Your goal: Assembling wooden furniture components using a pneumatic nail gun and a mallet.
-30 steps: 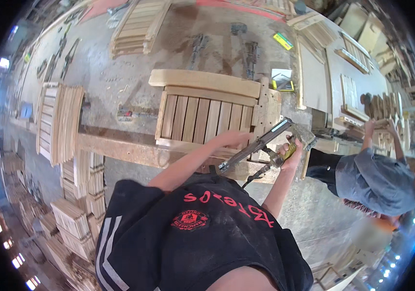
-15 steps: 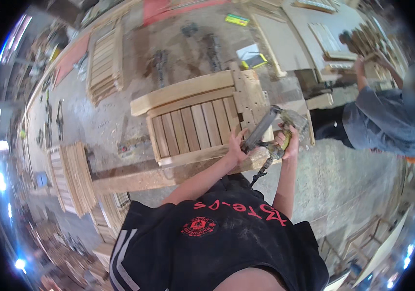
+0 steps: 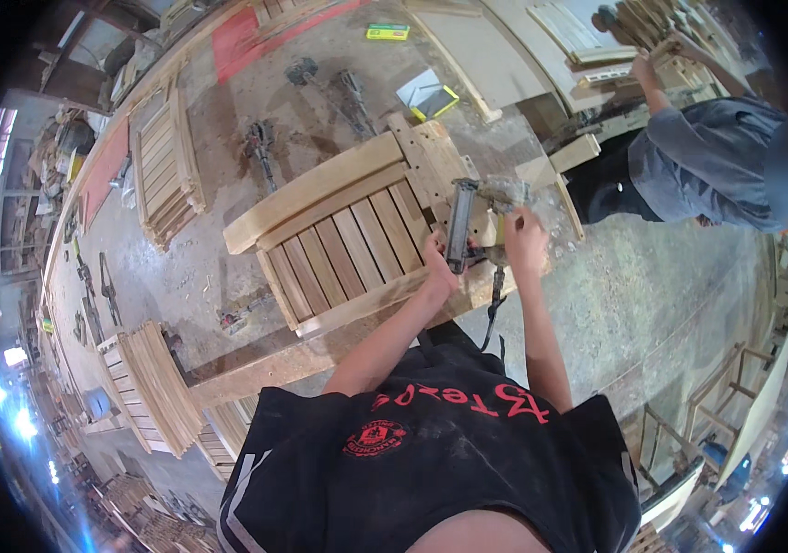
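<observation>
My left hand (image 3: pixel 440 264) is closed around the lower end of the long dark magazine of a nail gun (image 3: pixel 461 224), which stands on end over the bench. My right hand (image 3: pixel 525 244) is curled beside the gun's yellowish body; what its fingers hold is hidden. A black air hose (image 3: pixel 495 300) hangs from the gun toward my waist. Left of my hands lies a slatted wooden panel (image 3: pixel 346 251) in a pale frame, with a curved rail (image 3: pixel 316 192) along its far side. A wooden block with holes (image 3: pixel 422 166) adjoins its right end.
Metal clamps (image 3: pixel 258 152) rest beyond the panel. A yellow-green box (image 3: pixel 388 32) and a white sheet (image 3: pixel 420 89) lie farther back. Stacked slatted panels (image 3: pixel 165 166) stand at left, more (image 3: pixel 150 387) nearer. At right, a co-worker in grey (image 3: pixel 703 161) handles wood pieces.
The nail gun has turned from slanted to nearly upright, its magazine pointing away from me. My right hand has shifted from around the handle to beside the body. The view has swung slightly.
</observation>
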Action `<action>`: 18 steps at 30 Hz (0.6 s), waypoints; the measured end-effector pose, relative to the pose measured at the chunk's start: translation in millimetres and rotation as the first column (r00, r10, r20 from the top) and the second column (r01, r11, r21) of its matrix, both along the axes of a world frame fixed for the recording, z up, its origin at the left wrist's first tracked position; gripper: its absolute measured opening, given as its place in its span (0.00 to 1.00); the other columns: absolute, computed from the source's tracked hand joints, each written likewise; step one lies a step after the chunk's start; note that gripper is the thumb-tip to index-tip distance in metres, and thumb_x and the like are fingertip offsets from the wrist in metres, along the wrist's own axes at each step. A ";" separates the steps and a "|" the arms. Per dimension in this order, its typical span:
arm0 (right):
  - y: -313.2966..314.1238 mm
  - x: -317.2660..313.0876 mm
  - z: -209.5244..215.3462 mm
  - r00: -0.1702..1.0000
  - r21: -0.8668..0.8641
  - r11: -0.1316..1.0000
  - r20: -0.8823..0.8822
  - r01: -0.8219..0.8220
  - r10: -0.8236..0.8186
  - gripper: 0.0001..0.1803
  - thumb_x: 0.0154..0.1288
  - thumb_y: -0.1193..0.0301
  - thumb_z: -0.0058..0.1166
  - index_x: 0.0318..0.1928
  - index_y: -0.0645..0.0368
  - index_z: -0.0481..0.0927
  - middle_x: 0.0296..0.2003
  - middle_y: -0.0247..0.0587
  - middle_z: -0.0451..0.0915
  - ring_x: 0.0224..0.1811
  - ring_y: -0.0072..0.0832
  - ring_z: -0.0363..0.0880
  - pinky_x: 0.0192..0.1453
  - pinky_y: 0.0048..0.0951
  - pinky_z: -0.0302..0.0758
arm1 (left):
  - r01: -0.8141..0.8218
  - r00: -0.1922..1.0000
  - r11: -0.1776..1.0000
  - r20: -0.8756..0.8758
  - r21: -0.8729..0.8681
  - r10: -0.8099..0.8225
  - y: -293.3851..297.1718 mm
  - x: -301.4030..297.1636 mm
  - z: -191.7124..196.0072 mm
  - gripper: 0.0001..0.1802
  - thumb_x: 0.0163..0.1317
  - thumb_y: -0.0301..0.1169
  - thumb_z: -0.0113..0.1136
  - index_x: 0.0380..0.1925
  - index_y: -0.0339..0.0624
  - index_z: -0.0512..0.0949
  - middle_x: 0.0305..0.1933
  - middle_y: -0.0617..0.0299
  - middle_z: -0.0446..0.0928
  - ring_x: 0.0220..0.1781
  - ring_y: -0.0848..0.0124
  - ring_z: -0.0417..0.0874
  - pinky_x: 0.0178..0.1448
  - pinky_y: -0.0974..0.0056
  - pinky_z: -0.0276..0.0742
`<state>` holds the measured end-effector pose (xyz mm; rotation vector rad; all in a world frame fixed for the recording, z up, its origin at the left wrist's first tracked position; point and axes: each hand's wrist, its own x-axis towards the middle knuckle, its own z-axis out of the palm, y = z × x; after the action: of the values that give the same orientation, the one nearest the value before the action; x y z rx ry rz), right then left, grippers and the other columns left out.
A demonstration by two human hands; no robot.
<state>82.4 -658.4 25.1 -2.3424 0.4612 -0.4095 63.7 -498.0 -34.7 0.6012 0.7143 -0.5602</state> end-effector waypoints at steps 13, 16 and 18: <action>43.3 -46.3 -0.5 0.702 0.659 0.752 -0.550 0.032 0.452 0.16 0.58 0.69 0.51 0.22 0.70 0.82 0.18 0.43 0.81 0.16 0.27 0.79 0.20 0.28 0.76 | -0.113 0.993 0.980 0.002 -0.162 0.115 -6.2 -10.3 -0.1 0.37 0.64 0.59 0.36 0.36 0.31 0.79 0.31 0.51 0.81 0.34 0.58 0.82 0.45 0.56 0.78; 38.4 -33.9 -9.7 0.635 0.446 0.880 -0.636 -0.162 0.439 0.15 0.55 0.69 0.54 0.20 0.70 0.82 0.16 0.44 0.80 0.13 0.28 0.79 0.20 0.28 0.78 | -0.112 0.993 0.988 -0.058 -0.103 0.107 -10.3 -10.0 15.2 0.39 0.62 0.62 0.37 0.34 0.33 0.79 0.31 0.50 0.81 0.32 0.58 0.82 0.41 0.55 0.79; 49.3 -18.9 7.9 0.525 0.410 0.888 -0.720 -0.208 0.455 0.17 0.52 0.64 0.55 0.19 0.68 0.81 0.15 0.44 0.80 0.18 0.32 0.83 0.28 0.32 0.82 | -0.083 0.989 0.994 -0.126 -0.077 0.073 -5.1 -6.7 18.4 0.39 0.62 0.63 0.37 0.34 0.33 0.79 0.31 0.50 0.81 0.32 0.58 0.83 0.39 0.54 0.79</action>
<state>63.5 -609.1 33.0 -2.1388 0.4066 0.9230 57.0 -503.1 -16.3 0.4628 0.8231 -0.5543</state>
